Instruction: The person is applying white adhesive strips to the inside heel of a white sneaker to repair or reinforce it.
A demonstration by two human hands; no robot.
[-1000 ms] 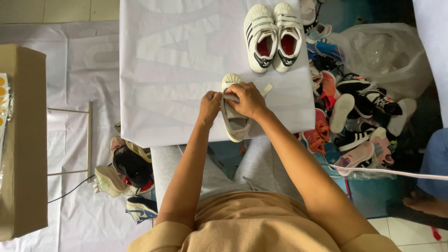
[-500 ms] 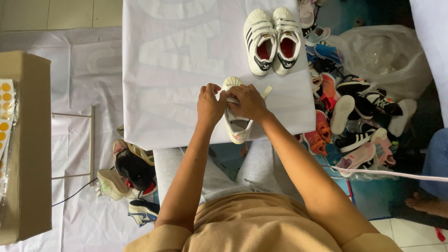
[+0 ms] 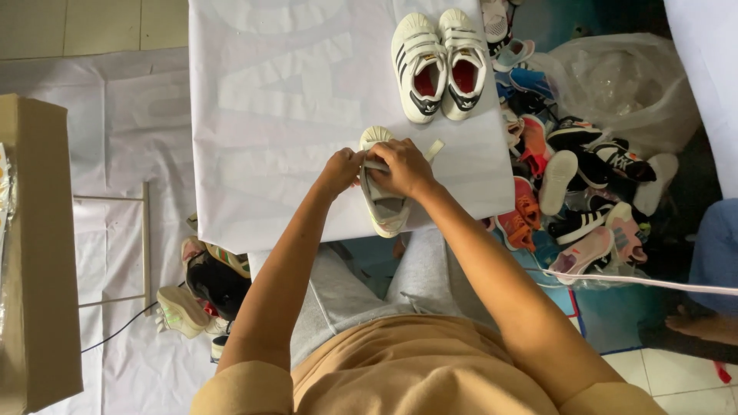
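A small cream-white shoe (image 3: 382, 201) lies on the white-covered table (image 3: 269, 115), toe pointing away from me, heel over the near edge. My left hand (image 3: 342, 169) pinches its left side near the straps. My right hand (image 3: 403, 167) covers the middle of the shoe and grips a strap, whose loose end (image 3: 435, 149) sticks out to the right. A pair of white shoes with black stripes and red insides (image 3: 438, 65) stands side by side further back on the table.
A heap of mixed shoes (image 3: 573, 184) and a clear plastic bag (image 3: 615, 84) lie on the floor to the right. More shoes (image 3: 204, 288) sit under the table's left side. A cardboard box (image 3: 38, 253) stands at far left. Another person's foot (image 3: 696, 323) shows at lower right.
Both hands stayed on the cream shoe, with the fingers shifting slightly over its straps. The shoe has barely moved.
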